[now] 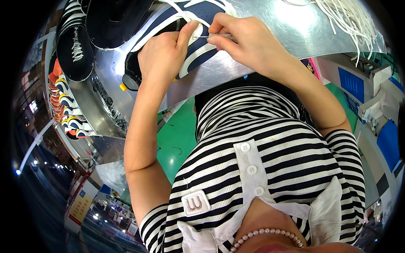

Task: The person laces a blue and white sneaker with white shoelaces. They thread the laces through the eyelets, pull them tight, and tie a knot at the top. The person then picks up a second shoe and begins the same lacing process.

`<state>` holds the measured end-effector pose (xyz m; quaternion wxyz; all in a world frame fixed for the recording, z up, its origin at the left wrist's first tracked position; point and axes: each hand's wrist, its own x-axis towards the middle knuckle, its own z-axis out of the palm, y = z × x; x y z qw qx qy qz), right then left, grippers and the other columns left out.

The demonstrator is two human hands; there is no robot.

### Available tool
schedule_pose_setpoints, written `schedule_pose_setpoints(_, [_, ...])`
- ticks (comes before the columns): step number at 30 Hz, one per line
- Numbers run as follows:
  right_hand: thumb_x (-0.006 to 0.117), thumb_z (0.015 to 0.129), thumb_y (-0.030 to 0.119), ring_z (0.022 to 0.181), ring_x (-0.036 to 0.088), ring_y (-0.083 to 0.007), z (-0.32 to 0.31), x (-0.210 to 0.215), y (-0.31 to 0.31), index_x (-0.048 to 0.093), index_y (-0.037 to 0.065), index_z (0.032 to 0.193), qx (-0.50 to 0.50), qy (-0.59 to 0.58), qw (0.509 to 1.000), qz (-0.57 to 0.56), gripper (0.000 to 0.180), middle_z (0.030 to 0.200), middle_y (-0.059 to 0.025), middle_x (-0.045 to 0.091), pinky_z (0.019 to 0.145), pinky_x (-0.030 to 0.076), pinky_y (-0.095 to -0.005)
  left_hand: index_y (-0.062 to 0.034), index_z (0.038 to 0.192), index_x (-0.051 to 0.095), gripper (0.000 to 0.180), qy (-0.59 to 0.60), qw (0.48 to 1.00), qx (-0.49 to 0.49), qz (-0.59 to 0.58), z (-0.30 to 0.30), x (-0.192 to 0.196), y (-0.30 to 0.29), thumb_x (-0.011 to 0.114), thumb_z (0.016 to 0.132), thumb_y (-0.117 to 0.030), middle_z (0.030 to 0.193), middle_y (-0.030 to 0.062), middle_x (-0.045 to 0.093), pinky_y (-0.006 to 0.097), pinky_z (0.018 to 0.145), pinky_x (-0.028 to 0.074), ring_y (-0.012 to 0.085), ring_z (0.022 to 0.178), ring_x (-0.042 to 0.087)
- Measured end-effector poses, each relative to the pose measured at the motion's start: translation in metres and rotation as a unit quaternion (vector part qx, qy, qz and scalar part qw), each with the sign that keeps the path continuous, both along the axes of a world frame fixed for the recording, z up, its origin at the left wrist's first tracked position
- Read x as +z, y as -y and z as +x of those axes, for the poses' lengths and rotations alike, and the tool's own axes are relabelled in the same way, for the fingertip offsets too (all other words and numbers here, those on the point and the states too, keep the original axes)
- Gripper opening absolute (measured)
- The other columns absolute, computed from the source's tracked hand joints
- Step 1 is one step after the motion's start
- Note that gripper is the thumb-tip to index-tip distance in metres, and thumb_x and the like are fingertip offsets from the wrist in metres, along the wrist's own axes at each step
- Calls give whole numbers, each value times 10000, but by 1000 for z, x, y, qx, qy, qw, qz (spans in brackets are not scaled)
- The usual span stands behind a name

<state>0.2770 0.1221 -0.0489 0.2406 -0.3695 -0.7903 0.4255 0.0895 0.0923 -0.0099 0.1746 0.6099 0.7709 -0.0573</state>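
A navy shoe upper with white stripes [200, 59] lies on the metal table close in front of me. My left hand [162, 57] grips it, thumb stretched along the white edge of the lacing area; its other fingers are largely hidden. From the right, my right hand [249, 44] pinches a thin metal tool like a needle or hook [201, 37] between thumb and forefinger. The tool's tip reaches the white edge next to my left thumb. A white lace [179, 9] crosses the upper's far part.
White shoelaces [348, 21] lie bundled at the far right, some hanging over the edge of the metal table [278, 36]. Dark shoe pieces [76, 52] sit at the left. Beyond them stand stacked shoes [69, 101]. Small black parts [107, 101] fill a metal trough.
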Motion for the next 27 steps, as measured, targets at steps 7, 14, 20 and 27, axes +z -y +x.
schedule_pose_setpoints(7, [640,814,139,647,672,-322,-7,10,1,602,13,886,-7,112,978,177,149,656,-142,650,559,523,-412,-39,995,712,259,333,935,-26,121,-21,-8,21,676,879,-268,830,153,701,328,702,508,289,760,672])
schedule_pose_setpoints(14, [611,769,44,646,674,-313,-36,5,16,500,-23,950,-9,175,965,196,223,671,-142,650,511,512,-398,-38,1077,676,234,222,944,-135,204,3,-2,33,657,862,-130,864,169,689,397,657,504,350,748,654])
schedule_pose_setpoints(20, [627,896,157,709,688,-273,17,49,27,556,31,1050,-23,104,993,51,211,736,-114,680,618,518,-357,-46,957,646,162,95,919,-194,331,-19,2,62,697,804,-49,787,87,690,341,616,507,248,664,663])
schedule_pose_setpoints(27, [659,901,324,616,355,10,40,19,-42,607,85,1092,-104,-196,957,-188,310,865,60,607,525,259,-173,-43,972,636,193,89,868,-334,356,-32,1,62,704,792,-32,755,65,669,330,612,506,222,648,644])
